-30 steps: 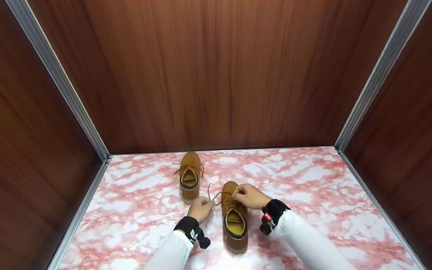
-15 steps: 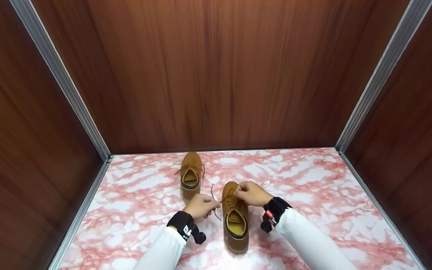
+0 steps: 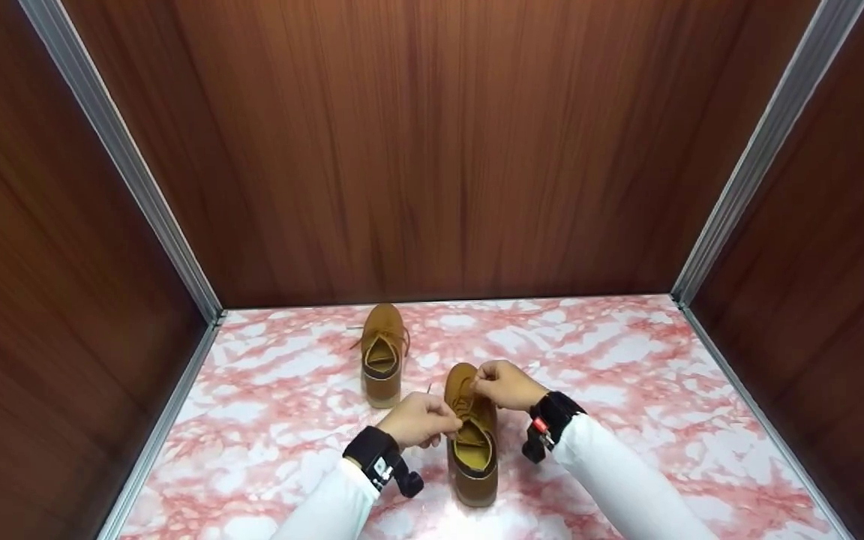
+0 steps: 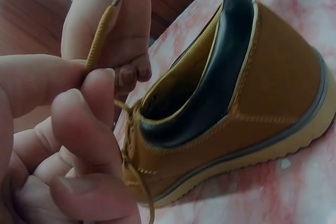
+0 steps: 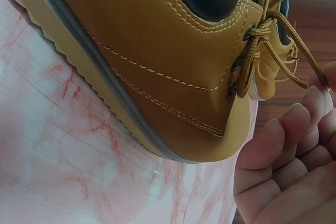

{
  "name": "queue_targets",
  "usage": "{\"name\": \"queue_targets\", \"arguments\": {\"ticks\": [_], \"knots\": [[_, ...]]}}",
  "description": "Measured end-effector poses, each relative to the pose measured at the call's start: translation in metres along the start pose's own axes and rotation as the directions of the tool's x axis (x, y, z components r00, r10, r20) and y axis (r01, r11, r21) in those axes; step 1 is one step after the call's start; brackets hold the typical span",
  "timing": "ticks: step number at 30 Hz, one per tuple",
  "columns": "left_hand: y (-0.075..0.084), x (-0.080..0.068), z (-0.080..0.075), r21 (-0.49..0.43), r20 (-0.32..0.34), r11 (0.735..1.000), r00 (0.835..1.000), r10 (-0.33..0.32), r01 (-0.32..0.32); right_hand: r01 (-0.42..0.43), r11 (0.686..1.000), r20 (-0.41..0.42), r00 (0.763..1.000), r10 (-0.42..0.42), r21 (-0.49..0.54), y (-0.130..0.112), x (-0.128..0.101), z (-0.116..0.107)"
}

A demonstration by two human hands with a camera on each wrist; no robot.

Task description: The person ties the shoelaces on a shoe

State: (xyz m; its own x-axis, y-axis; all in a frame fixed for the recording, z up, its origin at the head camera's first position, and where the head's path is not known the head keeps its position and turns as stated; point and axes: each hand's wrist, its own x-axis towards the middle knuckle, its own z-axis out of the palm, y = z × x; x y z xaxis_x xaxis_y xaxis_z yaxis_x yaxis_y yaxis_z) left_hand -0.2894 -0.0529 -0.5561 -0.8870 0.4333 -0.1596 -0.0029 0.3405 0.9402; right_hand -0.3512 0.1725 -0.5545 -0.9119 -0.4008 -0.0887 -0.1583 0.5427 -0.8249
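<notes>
A tan lace-up shoe (image 3: pixel 475 484) with a dark padded collar stands upright on the marbled surface, toe pointing away. My left hand (image 3: pixel 418 421) is over its left side near the opening. In the left wrist view, thumb and forefinger pinch a shoelace (image 4: pixel 98 40) close to its tip, which sticks up. My right hand (image 3: pixel 511 386) is at the shoe's front right, pinching part of the lace (image 5: pixel 302 43) that runs from the eyelets in the right wrist view. Crossed lace strands bunch together over the tongue.
The matching tan shoe (image 3: pixel 382 324) stands farther back to the left, its laces spread to both sides. A dark wood-grain panel (image 3: pixel 432 165) rises behind the pink-and-white surface (image 3: pixel 612 450), with side panels at left and right.
My left hand first shifts up beside the shoe, then moves right and comes over the shoe's opening with the lace. My right hand stays almost in place, still pinching.
</notes>
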Motion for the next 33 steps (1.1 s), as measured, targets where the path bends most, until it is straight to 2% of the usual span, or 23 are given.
{"name": "queue_targets", "arguments": {"ticks": [4, 7, 10, 12, 15, 19, 21, 24, 27, 33], "knots": [[0.001, -0.001, 0.014, 0.028, 0.049, 1.000, 0.999, 0.013, -0.014, 0.019, 1.000, 0.012, 1.000, -0.019, 0.002, -0.001, -0.001, -0.001], [0.001, -0.001, 0.023, 0.047, 0.140, 0.998, 0.989, 0.037, -0.044, 0.028, 1.000, 0.020, 0.999, -0.028, 0.006, 0.001, -0.001, -0.002], [0.001, 0.000, 0.023, 0.086, 0.201, 0.993, 0.977, 0.064, -0.083, 0.029, 0.999, 0.029, 0.999, -0.030, 0.013, 0.002, -0.001, -0.003], [-0.001, 0.001, 0.020, 0.110, 0.199, 0.989, 0.977, 0.075, -0.098, 0.025, 1.000, 0.035, 0.999, -0.026, 0.017, 0.003, -0.001, -0.003], [-0.008, 0.004, 0.011, 0.118, 0.123, 0.989, 0.990, 0.071, -0.086, 0.010, 1.000, 0.041, 0.999, -0.011, 0.024, 0.004, -0.001, -0.004], [-0.020, 0.009, -0.001, 0.093, -0.036, 0.993, 0.997, 0.070, -0.066, 0.000, 1.000, 0.047, 0.999, -0.001, 0.028, 0.004, -0.001, -0.005], [-0.026, 0.013, -0.005, 0.079, -0.122, 0.995, 0.990, 0.075, -0.066, 0.005, 1.000, 0.045, 0.999, -0.006, 0.020, 0.003, -0.001, -0.006], [-0.031, 0.018, -0.008, 0.083, -0.222, 0.993, 0.970, 0.101, -0.084, 0.019, 1.000, 0.034, 0.999, -0.019, 0.004, 0.003, -0.001, -0.007], [-0.034, 0.024, -0.007, 0.100, -0.259, 0.988, 0.956, 0.139, -0.117, 0.021, 1.000, 0.017, 1.000, -0.020, -0.011, 0.002, -0.001, -0.008], [-0.031, 0.032, -0.001, 0.092, -0.249, 0.985, 0.955, 0.164, -0.145, 0.036, 0.999, -0.019, 0.999, -0.037, -0.035, 0.001, 0.000, -0.009]]}}
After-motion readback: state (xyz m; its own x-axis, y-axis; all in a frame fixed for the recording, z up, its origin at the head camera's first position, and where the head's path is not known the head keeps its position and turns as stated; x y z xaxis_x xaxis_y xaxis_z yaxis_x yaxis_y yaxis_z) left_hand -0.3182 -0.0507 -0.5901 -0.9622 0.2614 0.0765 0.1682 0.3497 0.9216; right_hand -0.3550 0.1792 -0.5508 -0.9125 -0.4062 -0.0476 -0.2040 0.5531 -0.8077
